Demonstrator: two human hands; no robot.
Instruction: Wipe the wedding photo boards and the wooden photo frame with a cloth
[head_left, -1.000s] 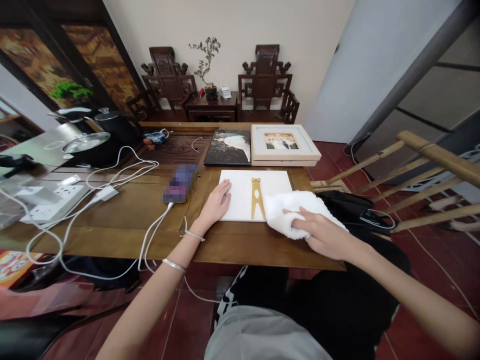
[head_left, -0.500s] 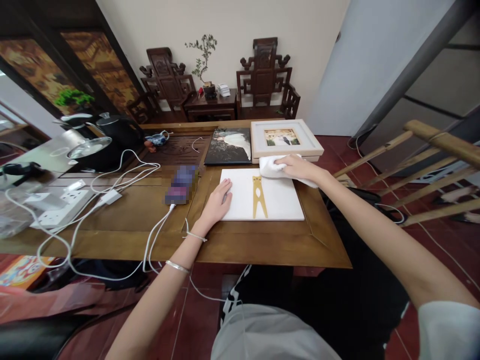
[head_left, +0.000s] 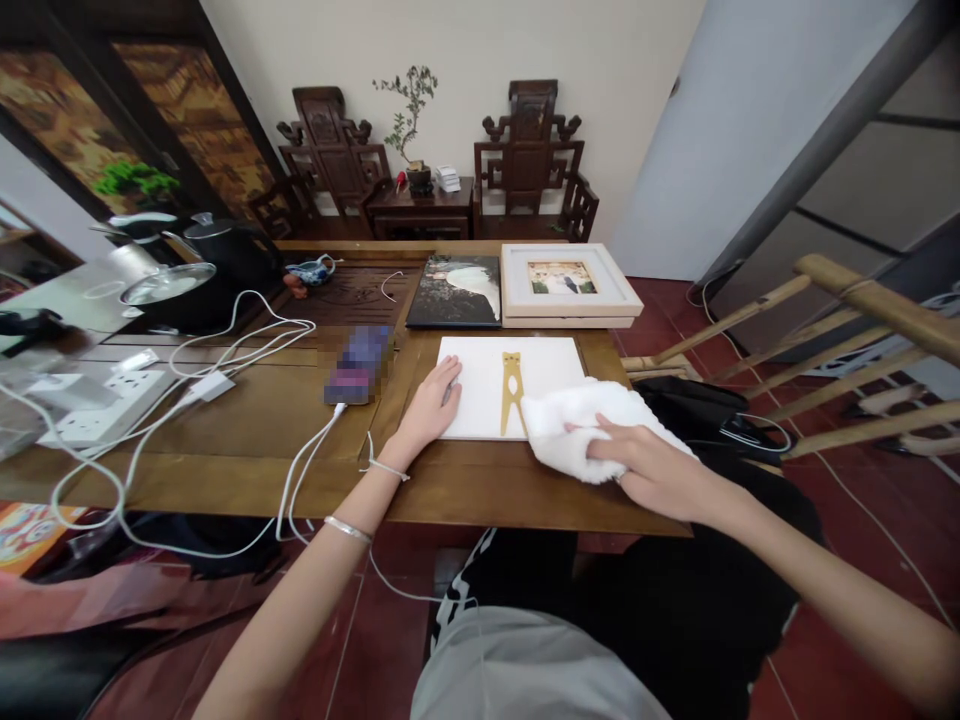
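Observation:
A white board (head_left: pixel 476 385) lies flat on the wooden table (head_left: pixel 465 490), with a gold cat-shaped figure (head_left: pixel 512 385) on its face. My left hand (head_left: pixel 433 403) rests on the board's left edge, its fingers stretched out. My right hand (head_left: pixel 645 465) is closed on a white cloth (head_left: pixel 577 430), which covers the board's near right corner and part of the table beside it. The board's lower right side is hidden under the cloth.
Behind the board lie a dark photo panel (head_left: pixel 455 292) and a pale framed photo (head_left: pixel 571 283). Left of my left hand is a blurred phone (head_left: pixel 358 365) on a white cable. A power strip (head_left: pixel 112 405), a black pot (head_left: pixel 169 297) and a kettle (head_left: pixel 232 250) stand farther left.
My right hand has drawn the white cloth from the board's far right corner toward me, down to its near right corner. My left hand has stayed on the left edge.

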